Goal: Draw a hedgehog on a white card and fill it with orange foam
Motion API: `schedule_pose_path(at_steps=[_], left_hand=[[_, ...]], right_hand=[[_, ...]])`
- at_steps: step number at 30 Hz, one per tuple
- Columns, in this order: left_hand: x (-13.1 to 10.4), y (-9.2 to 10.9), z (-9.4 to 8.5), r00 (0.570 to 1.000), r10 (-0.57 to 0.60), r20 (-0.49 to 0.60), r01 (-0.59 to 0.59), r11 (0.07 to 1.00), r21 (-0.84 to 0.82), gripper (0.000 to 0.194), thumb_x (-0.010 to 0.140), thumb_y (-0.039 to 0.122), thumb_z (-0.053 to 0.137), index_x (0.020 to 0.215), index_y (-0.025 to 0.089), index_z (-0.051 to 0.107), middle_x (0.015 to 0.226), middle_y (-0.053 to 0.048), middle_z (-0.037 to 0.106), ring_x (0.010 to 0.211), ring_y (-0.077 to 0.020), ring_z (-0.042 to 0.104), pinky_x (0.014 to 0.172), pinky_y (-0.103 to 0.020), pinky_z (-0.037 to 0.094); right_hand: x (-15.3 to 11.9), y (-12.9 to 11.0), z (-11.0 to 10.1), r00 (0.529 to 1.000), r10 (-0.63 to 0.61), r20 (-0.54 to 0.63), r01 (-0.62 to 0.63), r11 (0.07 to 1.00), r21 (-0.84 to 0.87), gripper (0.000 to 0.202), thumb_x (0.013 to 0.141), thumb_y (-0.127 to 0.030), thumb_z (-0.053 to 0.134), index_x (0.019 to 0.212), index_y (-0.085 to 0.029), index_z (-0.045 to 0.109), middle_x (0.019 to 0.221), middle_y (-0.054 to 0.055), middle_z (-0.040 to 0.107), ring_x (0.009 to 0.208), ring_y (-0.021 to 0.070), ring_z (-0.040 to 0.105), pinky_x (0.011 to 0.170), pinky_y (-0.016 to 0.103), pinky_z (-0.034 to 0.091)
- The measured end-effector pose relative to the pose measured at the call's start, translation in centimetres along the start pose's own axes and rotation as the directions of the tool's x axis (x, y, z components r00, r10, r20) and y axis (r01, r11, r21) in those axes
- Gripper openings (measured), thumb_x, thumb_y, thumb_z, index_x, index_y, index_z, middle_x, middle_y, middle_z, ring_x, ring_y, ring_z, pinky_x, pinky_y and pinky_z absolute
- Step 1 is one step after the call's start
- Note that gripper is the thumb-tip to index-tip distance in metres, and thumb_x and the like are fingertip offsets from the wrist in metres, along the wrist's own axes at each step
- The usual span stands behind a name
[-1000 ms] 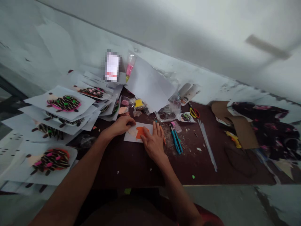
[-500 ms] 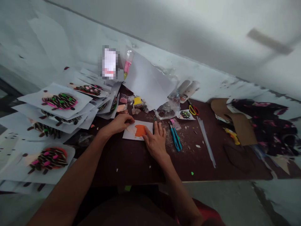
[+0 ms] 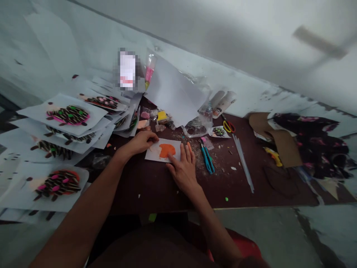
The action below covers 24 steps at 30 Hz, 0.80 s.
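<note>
A small white card [image 3: 152,155] lies on the dark tabletop in front of me. On it sits a flat patch of orange clay [image 3: 167,150], with a pale peach patch to its left. My left hand [image 3: 141,143] is closed at the card's upper left corner, fingers bent and pressed together over the edge. My right hand [image 3: 184,169] rests at the card's right side, its fingers stretched out. One finger of it touches the lower edge of the orange clay. A bit of orange shows by its outer fingertips; I cannot tell whether it is held.
Stacked sheets with clay hedgehogs [image 3: 68,115] fill the left side. Blue-handled pliers [image 3: 206,158], scissors [image 3: 228,126], clear glue sticks [image 3: 244,163] and a small hedgehog card [image 3: 219,131] lie rightward. Behind are a yellow clay block [image 3: 162,115], plastic bags and a large white sheet [image 3: 175,91].
My right hand has shifted slightly, and a finger now lies at the clay's lower edge. Orange now shows by its outer fingertips. My left hand stays at the card's corner. The view has tilted slightly.
</note>
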<state>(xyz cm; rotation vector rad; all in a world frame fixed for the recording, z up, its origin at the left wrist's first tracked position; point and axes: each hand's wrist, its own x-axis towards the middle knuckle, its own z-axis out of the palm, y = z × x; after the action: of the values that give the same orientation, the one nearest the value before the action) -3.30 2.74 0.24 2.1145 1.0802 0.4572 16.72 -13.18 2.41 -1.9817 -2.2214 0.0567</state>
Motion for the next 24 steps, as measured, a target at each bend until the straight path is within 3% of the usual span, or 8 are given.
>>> schedule_pose_path(at_steps=[7, 16, 24], left_hand=[[0.0, 0.0, -0.1, 1.000, -0.001, 0.007, 0.001, 1.000, 0.020, 0.028, 0.079, 0.012, 0.054, 0.097, 0.016, 0.074, 0.099, -0.007, 0.075, 0.094, -0.0206, 0.067, 0.089, -0.033, 0.053], [0.1, 0.1, -0.1, 1.000, 0.022, 0.011, -0.022, 1.000, -0.006, 0.030, 0.078, 0.011, 0.052, 0.097, 0.016, 0.074, 0.100, -0.007, 0.077, 0.094, -0.0203, 0.068, 0.090, -0.033, 0.053], [-0.1, 0.5, -0.1, 0.999, 0.032, -0.004, -0.032, 0.999, -0.002, 0.031, 0.077, 0.008, 0.052, 0.096, 0.018, 0.075, 0.099, -0.005, 0.076, 0.093, -0.0202, 0.068, 0.089, -0.033, 0.054]], right_hand=[[-0.3, -0.7, -0.1, 1.000, -0.018, 0.013, 0.018, 0.999, 0.029, 0.039, 0.098, -0.046, 0.058, 0.135, -0.036, 0.063, 0.164, 0.009, 0.029, 0.152, 0.0355, 0.019, 0.118, 0.056, 0.021], [2.2, -1.5, -0.1, 1.000, -0.015, 0.005, 0.015, 1.000, -0.011, 0.042, 0.100, -0.048, 0.052, 0.138, -0.032, 0.060, 0.165, 0.008, 0.028, 0.152, 0.0337, 0.020, 0.121, 0.054, 0.017], [2.1, -1.6, -0.1, 0.998, -0.047, 0.030, 0.048, 0.999, -0.026, 0.042, 0.099, -0.048, 0.053, 0.138, -0.033, 0.059, 0.163, 0.008, 0.032, 0.153, 0.0330, 0.018, 0.121, 0.055, 0.017]])
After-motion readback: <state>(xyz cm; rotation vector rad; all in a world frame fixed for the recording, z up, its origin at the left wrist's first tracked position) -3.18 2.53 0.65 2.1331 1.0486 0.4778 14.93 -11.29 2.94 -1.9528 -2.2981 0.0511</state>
